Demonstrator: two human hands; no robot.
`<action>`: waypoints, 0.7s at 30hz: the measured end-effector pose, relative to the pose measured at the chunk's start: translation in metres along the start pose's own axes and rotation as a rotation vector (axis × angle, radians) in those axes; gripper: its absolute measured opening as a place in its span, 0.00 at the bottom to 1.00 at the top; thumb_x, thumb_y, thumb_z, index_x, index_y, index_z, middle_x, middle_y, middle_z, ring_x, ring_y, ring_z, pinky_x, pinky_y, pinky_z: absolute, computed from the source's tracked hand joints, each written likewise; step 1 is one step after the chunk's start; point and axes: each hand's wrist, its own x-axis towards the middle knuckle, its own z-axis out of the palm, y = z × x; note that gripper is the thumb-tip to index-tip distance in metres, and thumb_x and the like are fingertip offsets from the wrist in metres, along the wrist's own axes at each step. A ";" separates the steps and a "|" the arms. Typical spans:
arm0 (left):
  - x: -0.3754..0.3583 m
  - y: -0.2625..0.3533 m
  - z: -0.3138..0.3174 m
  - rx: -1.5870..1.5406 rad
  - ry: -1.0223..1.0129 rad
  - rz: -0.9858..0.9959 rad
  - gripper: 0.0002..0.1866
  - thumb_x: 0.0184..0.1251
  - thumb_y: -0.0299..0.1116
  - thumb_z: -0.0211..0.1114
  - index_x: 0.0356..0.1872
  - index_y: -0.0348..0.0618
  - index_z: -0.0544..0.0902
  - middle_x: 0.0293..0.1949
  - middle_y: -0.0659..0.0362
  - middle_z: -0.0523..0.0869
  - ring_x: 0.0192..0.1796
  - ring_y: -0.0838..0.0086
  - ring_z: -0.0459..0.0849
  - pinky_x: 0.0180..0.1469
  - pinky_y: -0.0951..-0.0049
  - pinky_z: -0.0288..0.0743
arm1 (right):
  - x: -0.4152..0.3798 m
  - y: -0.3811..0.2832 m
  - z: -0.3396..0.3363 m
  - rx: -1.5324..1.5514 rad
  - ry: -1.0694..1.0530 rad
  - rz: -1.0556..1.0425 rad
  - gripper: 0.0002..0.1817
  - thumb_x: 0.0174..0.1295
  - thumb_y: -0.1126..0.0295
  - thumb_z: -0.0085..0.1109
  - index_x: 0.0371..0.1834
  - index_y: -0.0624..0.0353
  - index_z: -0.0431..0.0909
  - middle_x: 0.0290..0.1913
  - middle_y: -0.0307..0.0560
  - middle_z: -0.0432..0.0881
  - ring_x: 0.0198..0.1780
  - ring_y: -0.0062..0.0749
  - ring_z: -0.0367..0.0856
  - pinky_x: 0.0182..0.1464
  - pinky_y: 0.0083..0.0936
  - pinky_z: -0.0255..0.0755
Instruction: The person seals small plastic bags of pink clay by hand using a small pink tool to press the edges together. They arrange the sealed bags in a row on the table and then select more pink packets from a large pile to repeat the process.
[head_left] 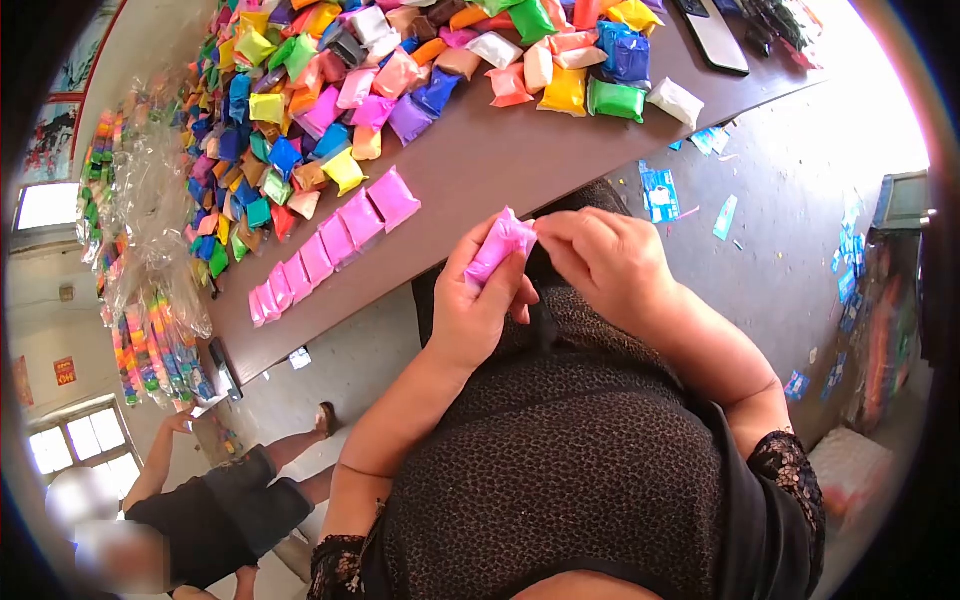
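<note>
Your left hand (480, 310) wraps around a pink packet (500, 245), fingers closed on its lower half, holding it tilted in front of your chest, just off the near edge of the brown table (520, 160). Your right hand (600, 255) meets the packet's upper end from three o'clock, thumb and fingertips pinched together on its corner; exactly how much of the wrapper they catch is hard to make out, as the fingers cover it.

At about ten o'clock from your hands, a row of pink packets (330, 240) lies on the table, side by side and touching, running diagonally. Beyond it, from eleven to one o'clock, a heap of mixed coloured packets (330, 90) spreads across the tabletop. A dark phone (712, 35) lies at one o'clock near the far edge. At eight o'clock, another person (215, 500) in dark clothes sits on the floor.
</note>
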 end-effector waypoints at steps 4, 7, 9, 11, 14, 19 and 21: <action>0.002 0.001 0.006 0.003 0.043 0.027 0.22 0.73 0.28 0.59 0.66 0.38 0.68 0.37 0.56 0.83 0.26 0.77 0.80 0.21 0.78 0.73 | -0.003 0.005 0.000 -0.048 -0.095 -0.011 0.08 0.58 0.71 0.65 0.40 0.55 0.80 0.28 0.43 0.82 0.29 0.37 0.84 0.30 0.32 0.79; 0.005 0.000 0.004 -0.005 -0.003 -0.028 0.23 0.74 0.30 0.59 0.66 0.35 0.67 0.50 0.54 0.84 0.28 0.80 0.81 0.24 0.82 0.75 | -0.005 0.015 -0.002 0.015 0.000 0.014 0.09 0.58 0.70 0.64 0.42 0.55 0.79 0.28 0.42 0.81 0.29 0.36 0.84 0.29 0.31 0.79; 0.009 -0.002 0.006 0.005 -0.029 -0.042 0.24 0.74 0.29 0.59 0.68 0.35 0.66 0.51 0.52 0.84 0.28 0.80 0.81 0.25 0.81 0.76 | -0.010 0.016 -0.004 0.035 -0.098 0.025 0.10 0.58 0.71 0.65 0.42 0.56 0.79 0.29 0.43 0.82 0.30 0.38 0.84 0.30 0.31 0.79; 0.013 -0.001 0.009 -0.031 -0.049 -0.063 0.25 0.74 0.29 0.58 0.68 0.36 0.65 0.53 0.52 0.84 0.29 0.79 0.81 0.25 0.81 0.76 | -0.012 0.015 -0.011 0.086 -0.172 0.044 0.10 0.57 0.73 0.65 0.41 0.57 0.79 0.31 0.46 0.83 0.33 0.41 0.85 0.33 0.33 0.79; 0.021 0.003 0.015 -0.124 -0.091 -0.137 0.27 0.73 0.28 0.58 0.70 0.36 0.63 0.55 0.50 0.82 0.30 0.78 0.81 0.25 0.80 0.77 | -0.017 0.028 -0.018 0.231 -0.011 0.125 0.07 0.59 0.73 0.65 0.40 0.57 0.80 0.33 0.48 0.84 0.34 0.44 0.85 0.36 0.33 0.79; 0.031 0.003 0.033 -0.192 -0.177 -0.302 0.30 0.72 0.28 0.59 0.72 0.37 0.60 0.52 0.49 0.83 0.29 0.77 0.82 0.25 0.78 0.78 | -0.024 0.060 -0.026 1.056 0.015 0.870 0.14 0.63 0.69 0.68 0.45 0.67 0.79 0.38 0.40 0.84 0.40 0.21 0.81 0.46 0.22 0.76; 0.035 0.001 0.042 -0.093 -0.251 -0.335 0.32 0.72 0.28 0.60 0.73 0.38 0.57 0.45 0.52 0.83 0.29 0.77 0.82 0.25 0.78 0.79 | -0.025 0.064 -0.032 1.109 -0.066 0.925 0.14 0.62 0.69 0.68 0.47 0.66 0.79 0.40 0.41 0.84 0.40 0.21 0.81 0.46 0.22 0.76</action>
